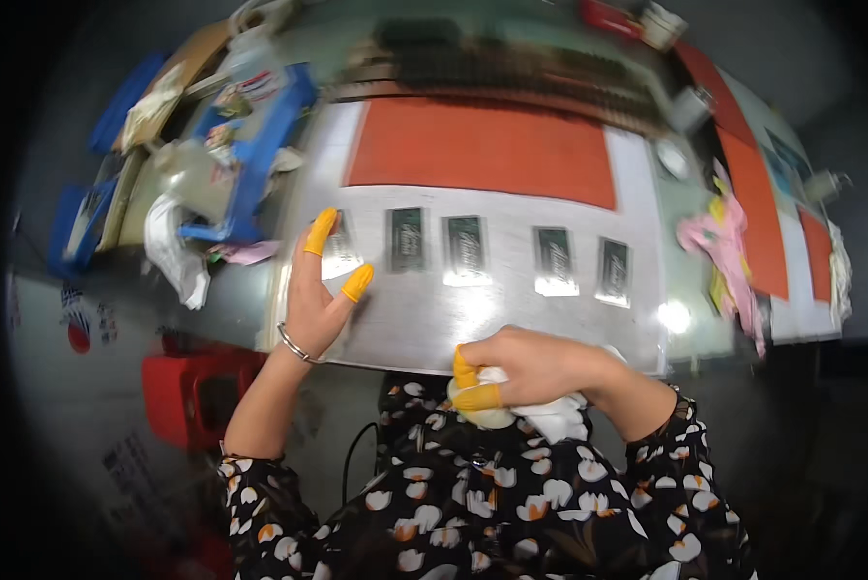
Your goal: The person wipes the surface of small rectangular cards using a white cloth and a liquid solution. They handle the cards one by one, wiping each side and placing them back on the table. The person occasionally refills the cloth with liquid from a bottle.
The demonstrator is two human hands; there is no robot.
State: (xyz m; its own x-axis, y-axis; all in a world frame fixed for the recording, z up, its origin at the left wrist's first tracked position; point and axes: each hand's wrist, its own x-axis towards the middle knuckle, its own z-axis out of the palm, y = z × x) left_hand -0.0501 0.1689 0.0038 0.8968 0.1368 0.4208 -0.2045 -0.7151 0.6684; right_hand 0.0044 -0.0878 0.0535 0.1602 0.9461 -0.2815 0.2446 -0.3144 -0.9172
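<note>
The bench [673, 275] is carrying a pale board [410, 333], and an orange sheet [482, 145] is covering much of the board's far part. The left hand [316, 295] is holding its thumb and forefinger spread around the leftmost plate [341, 253]; contact is not clear. The right hand [535, 365] is clutching a white cloth [553, 420] at the board's near edge. Five dark plates [465, 249] are lying in a row nearer than the sheet. Yellow cots [321, 232] are covering two fingertips on each hand.
</note>
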